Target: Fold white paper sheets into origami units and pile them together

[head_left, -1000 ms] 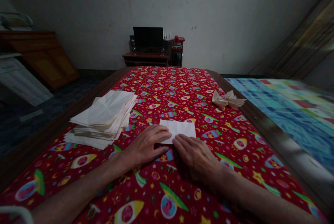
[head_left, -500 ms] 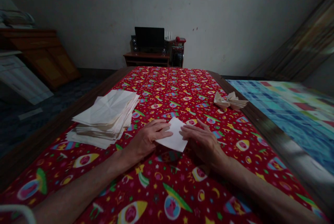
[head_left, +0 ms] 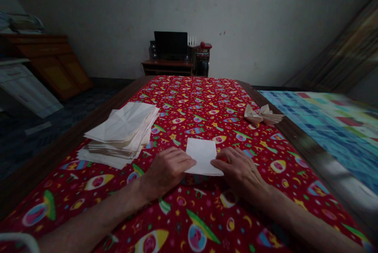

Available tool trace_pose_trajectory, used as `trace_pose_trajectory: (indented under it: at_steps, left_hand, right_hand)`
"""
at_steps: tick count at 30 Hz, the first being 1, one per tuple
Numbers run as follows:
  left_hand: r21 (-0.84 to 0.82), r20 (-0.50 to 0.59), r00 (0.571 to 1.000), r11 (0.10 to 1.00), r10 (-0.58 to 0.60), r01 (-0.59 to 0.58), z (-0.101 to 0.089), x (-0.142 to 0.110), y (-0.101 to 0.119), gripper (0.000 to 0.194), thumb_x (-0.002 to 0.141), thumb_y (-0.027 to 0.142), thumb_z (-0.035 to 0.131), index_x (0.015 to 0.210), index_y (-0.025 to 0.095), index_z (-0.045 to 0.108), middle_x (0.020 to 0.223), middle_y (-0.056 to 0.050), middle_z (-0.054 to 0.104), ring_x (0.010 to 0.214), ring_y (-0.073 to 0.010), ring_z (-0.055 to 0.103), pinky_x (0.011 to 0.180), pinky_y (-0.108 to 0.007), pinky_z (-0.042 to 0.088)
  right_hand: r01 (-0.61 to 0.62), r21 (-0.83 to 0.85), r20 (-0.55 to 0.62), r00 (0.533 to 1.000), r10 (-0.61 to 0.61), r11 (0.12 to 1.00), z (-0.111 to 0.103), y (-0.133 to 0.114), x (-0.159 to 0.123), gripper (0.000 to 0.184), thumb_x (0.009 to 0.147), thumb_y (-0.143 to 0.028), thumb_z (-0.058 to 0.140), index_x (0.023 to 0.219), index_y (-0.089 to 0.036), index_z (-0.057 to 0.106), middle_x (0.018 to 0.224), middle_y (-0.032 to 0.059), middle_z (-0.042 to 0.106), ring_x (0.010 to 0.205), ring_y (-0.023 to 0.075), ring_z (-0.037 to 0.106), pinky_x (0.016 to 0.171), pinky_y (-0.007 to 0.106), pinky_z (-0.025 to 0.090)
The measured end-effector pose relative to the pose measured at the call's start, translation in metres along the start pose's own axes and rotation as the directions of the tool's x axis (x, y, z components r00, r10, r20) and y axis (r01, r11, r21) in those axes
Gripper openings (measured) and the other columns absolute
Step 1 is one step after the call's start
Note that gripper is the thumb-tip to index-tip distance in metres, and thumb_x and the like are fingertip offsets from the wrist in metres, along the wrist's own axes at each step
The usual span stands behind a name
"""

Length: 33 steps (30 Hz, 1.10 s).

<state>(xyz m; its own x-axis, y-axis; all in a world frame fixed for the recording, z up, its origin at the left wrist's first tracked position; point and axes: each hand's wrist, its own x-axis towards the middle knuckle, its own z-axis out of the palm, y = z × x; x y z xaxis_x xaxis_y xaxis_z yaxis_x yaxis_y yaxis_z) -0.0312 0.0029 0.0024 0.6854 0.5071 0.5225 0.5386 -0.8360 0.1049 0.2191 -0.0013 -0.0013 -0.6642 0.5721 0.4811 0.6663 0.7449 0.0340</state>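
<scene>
A folded white sheet of paper (head_left: 201, 154) lies squared toward me on the red patterned cloth. My left hand (head_left: 169, 165) grips its left edge, thumb on top and the other fingers curled beside and under it. At the right edge, my right hand (head_left: 238, 166) pinches the paper in the same way, its thumb near the lower right corner. The fingertips beneath the paper are hidden. To the left of my left hand rests a stack of creased white paper sheets (head_left: 124, 123).
A folded paper piece with fanned points (head_left: 262, 114) sits near the cloth's right edge. The red cloth (head_left: 195, 99) covers a dark wooden table (head_left: 298, 143). Beyond the far end stand a monitor (head_left: 170, 44) and a small desk (head_left: 167, 64). A bed with a checked cover (head_left: 321, 123) is to the right.
The paper has turned from a slanted position to face me squarely. Both hands have shifted from fingers laid on top to gripping its two side edges.
</scene>
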Motion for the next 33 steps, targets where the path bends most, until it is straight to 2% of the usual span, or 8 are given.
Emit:
trace_pose_trajectory:
  at_steps: [4,9,15,19,22,25,28,33]
  left_hand:
    - [-0.102,-0.023,0.998,0.993,-0.053,0.050,0.004,0.000,-0.004,0.015,0.087,0.021,0.056,0.097,0.017,0.066,0.091,-0.004,0.070,0.084,-0.0188,0.062,0.076,-0.031,0.048]
    - [-0.263,-0.030,0.970,0.938,-0.242,0.226,0.008,0.002,-0.012,0.015,0.084,0.017,0.059,0.093,0.019,0.071,0.085,-0.003,0.070,0.081,-0.0165,0.062,0.071,-0.026,0.048]
    - [-0.356,0.086,0.827,0.758,-0.556,0.546,0.008,0.006,-0.014,0.012,0.080,0.024,0.062,0.083,0.020,0.074,0.081,-0.001,0.073,0.071,-0.0146,0.066,0.066,-0.022,0.047]
    - [-0.286,0.154,0.764,0.712,-0.627,0.642,0.007,0.014,-0.015,0.018,0.082,0.030,0.059,0.076,0.020,0.074,0.070,0.002,0.072,0.061,-0.0132,0.063,0.058,-0.020,0.042]
    - [-0.242,0.145,0.724,0.685,-0.674,0.687,0.008,0.020,-0.016,0.021,0.081,0.029,0.059,0.097,0.023,0.071,0.073,0.003,0.072,0.062,-0.0123,0.063,0.058,-0.020,0.041]
    - [-0.159,0.132,0.690,0.672,-0.711,0.723,0.011,0.024,-0.017,0.053,0.080,0.027,0.061,0.131,0.023,0.048,0.073,0.005,0.071,0.059,-0.0122,0.061,0.056,-0.021,0.041]
    - [-0.051,0.129,0.738,0.739,-0.662,0.672,0.013,0.022,-0.017,0.057,0.083,0.026,0.056,0.137,0.022,0.038,0.076,0.003,0.068,0.063,-0.0132,0.061,0.057,-0.022,0.044]
    - [0.088,0.034,0.920,0.918,-0.391,0.387,0.014,0.014,-0.013,0.029,0.093,0.022,0.040,0.116,0.021,0.059,0.096,-0.005,0.061,0.083,-0.0158,0.060,0.073,-0.027,0.049]
  right_hand:
    - [-0.044,0.034,-0.010,0.999,0.044,0.998,0.004,0.004,-0.005,0.020,0.086,-0.012,0.048,0.091,-0.019,0.066,0.078,0.0053,0.060,0.069,0.0156,0.049,0.059,0.026,0.032]
    - [-0.205,0.187,0.053,0.979,0.199,0.961,0.010,0.007,-0.007,0.019,0.089,-0.020,0.047,0.084,-0.018,0.065,0.073,0.0035,0.060,0.060,0.0117,0.050,0.053,0.022,0.030]
    - [-0.383,0.295,0.149,0.923,0.354,0.875,0.008,0.006,0.000,0.024,0.088,-0.025,0.047,0.071,-0.015,0.061,0.065,0.0024,0.059,0.053,0.0097,0.048,0.051,0.021,0.030]
    - [-0.491,0.239,0.189,0.870,0.456,0.838,0.006,0.003,0.010,0.034,0.089,-0.033,0.046,0.062,-0.016,0.057,0.055,0.0000,0.056,0.048,0.0087,0.045,0.050,0.022,0.026]
    - [-0.526,0.180,0.200,0.847,0.493,0.831,0.006,0.002,0.015,0.034,0.089,-0.035,0.047,0.064,-0.017,0.059,0.055,-0.0004,0.057,0.049,0.0087,0.046,0.051,0.023,0.024]
    - [-0.566,0.112,0.231,0.814,0.533,0.817,0.004,0.003,0.020,0.032,0.087,-0.038,0.049,0.065,-0.017,0.061,0.056,-0.0001,0.059,0.051,0.0094,0.048,0.051,0.023,0.023]
    - [-0.577,0.060,0.265,0.796,0.544,0.815,0.003,0.004,0.023,0.033,0.087,-0.037,0.049,0.064,-0.018,0.061,0.056,-0.0001,0.058,0.051,0.0097,0.047,0.051,0.024,0.022]
    - [-0.574,0.034,0.286,0.790,0.543,0.818,0.003,0.005,0.024,0.030,0.086,-0.037,0.050,0.065,-0.018,0.061,0.059,0.0007,0.060,0.052,0.0103,0.048,0.051,0.024,0.022]
